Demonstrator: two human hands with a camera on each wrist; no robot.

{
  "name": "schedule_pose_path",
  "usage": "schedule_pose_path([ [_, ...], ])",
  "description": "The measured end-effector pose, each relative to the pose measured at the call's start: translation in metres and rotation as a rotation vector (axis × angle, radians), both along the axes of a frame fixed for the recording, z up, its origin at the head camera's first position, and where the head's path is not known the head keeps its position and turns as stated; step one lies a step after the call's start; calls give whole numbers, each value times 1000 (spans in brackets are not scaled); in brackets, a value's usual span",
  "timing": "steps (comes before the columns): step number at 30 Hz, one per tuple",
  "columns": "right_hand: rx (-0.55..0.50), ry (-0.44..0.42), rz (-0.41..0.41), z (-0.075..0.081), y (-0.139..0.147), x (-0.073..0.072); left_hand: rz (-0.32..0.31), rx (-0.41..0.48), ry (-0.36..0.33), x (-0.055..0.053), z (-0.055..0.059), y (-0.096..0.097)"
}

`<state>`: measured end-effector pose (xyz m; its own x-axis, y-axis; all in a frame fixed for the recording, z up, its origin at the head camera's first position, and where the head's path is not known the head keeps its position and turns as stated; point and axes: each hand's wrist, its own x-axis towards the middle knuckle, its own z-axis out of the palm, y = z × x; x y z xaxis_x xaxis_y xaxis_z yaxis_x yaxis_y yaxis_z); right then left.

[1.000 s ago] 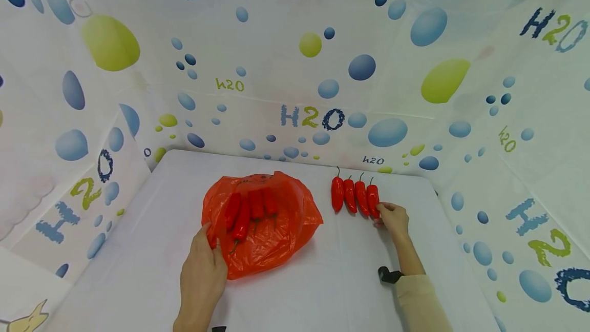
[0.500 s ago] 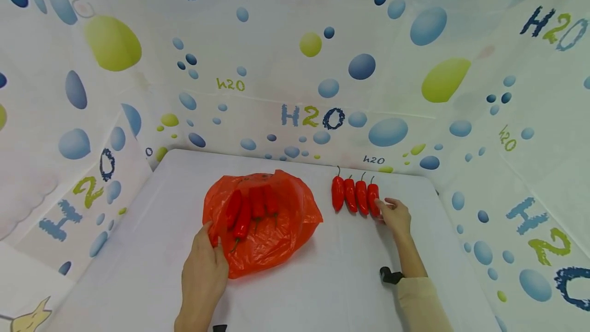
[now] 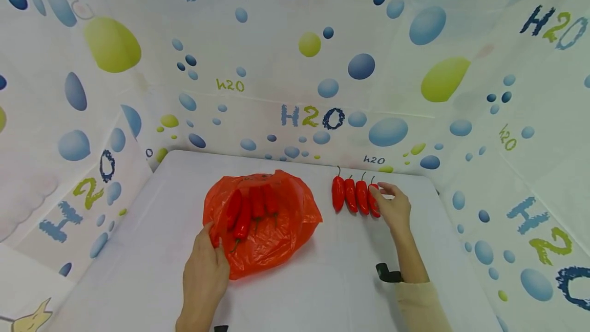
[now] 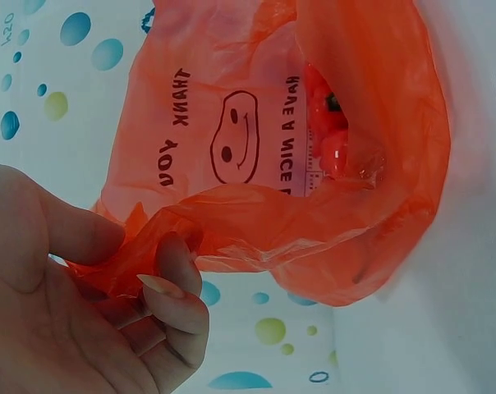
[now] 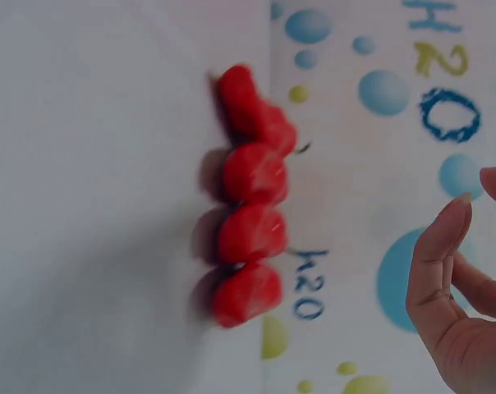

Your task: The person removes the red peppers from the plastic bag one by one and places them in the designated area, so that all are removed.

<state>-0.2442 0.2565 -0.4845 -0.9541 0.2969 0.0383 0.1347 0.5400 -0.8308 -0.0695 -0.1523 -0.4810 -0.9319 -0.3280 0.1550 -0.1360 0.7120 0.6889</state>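
Note:
My left hand (image 3: 205, 270) grips the left edge of a thin red plastic bag (image 3: 281, 247). In the left wrist view, thumb and fingers pinch its bunched rim, and printed lettering and a smiling face show on the bag (image 4: 256, 230). Several red chili peppers (image 3: 243, 222) lie inside its wide mouth. To the right of the bag, more red chili peppers (image 3: 350, 194) lie side by side in a row, stems pointing away. My right hand (image 3: 395, 211) hovers by the rightmost pepper. The right wrist view shows that hand (image 5: 470, 304) apart from the peppers, thumb and index finger separated, holding nothing.
A white table (image 3: 332, 291) bears everything, with its far edge just behind the peppers. Sheeting (image 3: 258, 40) printed with blue and green drops and H2O lettering hangs behind and at both sides. A dark wrist mount (image 3: 388, 273) sticks out from the right wrist.
My right hand has come away from the lower end of the rightmost pepper and moved upward, its thumb and finger spreading. The left hand keeps its hold on the bag; the peppers stay put.

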Motion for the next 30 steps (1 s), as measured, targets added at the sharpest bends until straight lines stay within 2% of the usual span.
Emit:
schedule_pose_path([
  [7, -39, 144, 63, 25, -31, 14, 14, -5, 43, 2, -3, -3],
  [11, -50, 215, 111, 33, -47, 22, 15, -7, 57, 2, -4, -4],
  [18, -61, 305, 206, 43, -71, 35, 7, 10, 37, 3, -4, -6],
  [24, -83, 337, 272, 53, -89, 44, 12, 13, 37, 3, -5, -8],
  [30, -127, 328, 371, 57, -111, 52, 2, 18, 21, 2, -5, -7],
])
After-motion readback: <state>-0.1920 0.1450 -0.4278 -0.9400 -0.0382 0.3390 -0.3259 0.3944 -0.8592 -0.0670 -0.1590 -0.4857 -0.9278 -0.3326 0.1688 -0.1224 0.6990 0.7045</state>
